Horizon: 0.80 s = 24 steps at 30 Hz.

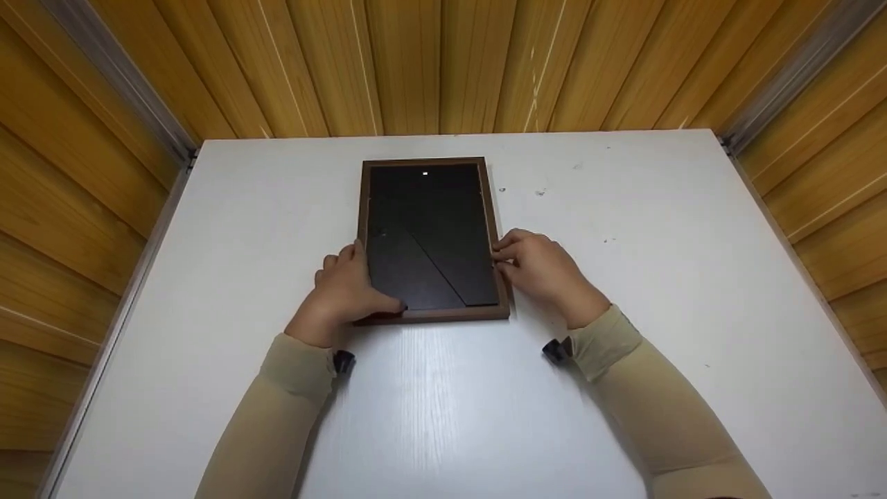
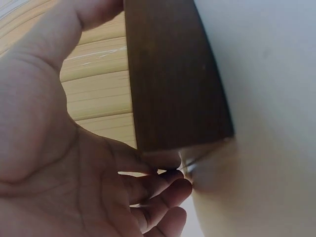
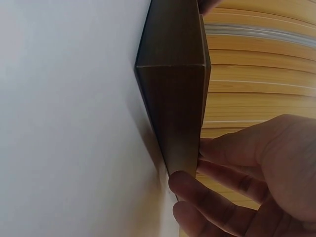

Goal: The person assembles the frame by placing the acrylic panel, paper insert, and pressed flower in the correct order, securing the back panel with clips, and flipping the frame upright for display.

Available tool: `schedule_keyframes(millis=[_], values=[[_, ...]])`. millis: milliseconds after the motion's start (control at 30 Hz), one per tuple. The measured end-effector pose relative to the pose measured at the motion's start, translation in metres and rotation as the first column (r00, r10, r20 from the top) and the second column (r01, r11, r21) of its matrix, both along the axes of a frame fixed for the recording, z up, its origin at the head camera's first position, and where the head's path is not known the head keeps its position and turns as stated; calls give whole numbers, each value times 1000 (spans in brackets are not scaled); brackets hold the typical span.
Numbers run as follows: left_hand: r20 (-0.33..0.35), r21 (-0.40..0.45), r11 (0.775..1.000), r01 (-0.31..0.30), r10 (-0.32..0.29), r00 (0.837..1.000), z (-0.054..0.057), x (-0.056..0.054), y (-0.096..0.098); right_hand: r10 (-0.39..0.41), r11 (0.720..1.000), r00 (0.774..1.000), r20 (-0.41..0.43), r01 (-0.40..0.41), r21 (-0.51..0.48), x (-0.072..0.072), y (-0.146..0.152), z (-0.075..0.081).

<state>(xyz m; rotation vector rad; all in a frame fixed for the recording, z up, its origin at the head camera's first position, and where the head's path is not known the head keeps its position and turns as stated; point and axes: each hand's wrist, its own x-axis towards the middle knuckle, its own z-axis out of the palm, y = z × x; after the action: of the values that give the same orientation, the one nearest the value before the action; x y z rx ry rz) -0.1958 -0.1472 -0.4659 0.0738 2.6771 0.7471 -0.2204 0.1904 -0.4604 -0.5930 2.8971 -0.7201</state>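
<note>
A brown wooden picture frame (image 1: 431, 239) lies face down in the middle of the white table (image 1: 658, 291), its dark backing board turned up, with a diagonal line across it that looks like a folded-in stand. The person's left hand (image 1: 344, 287) curls round the near left corner, thumb lying over the bottom rail and fingers along the left edge; from the left wrist view the fingertips (image 2: 170, 185) tuck under the wood where it meets the tabletop. The right hand (image 1: 539, 267) pinches the right rail about midway down, fingers (image 3: 217, 163) pressed against the outer edge. Both hands, then, are closed on the frame. It looks rigid and fairly light, the wood smooth but not slick; if there is glass on the hidden face I'd call it breakable, so the two long side rails seem the sensible places to hold, not the thin backing. Its long axis runs straight away from the person toward the slatted wooden wall (image 1: 443, 62), short ends near and far.
</note>
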Motion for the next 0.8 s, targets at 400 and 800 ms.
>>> schedule_keyframes(millis=[400, 800], values=[[34, 30, 999, -18, 17, 999, 2, 0, 2, -2, 1000, 1000, -12, 2, 7, 0, 1, 1], [30, 15, 1000, -9, 8, 1000, 0, 0, -1, 5, 1000, 1000, -11, -5, -1, 0, 0, 0]])
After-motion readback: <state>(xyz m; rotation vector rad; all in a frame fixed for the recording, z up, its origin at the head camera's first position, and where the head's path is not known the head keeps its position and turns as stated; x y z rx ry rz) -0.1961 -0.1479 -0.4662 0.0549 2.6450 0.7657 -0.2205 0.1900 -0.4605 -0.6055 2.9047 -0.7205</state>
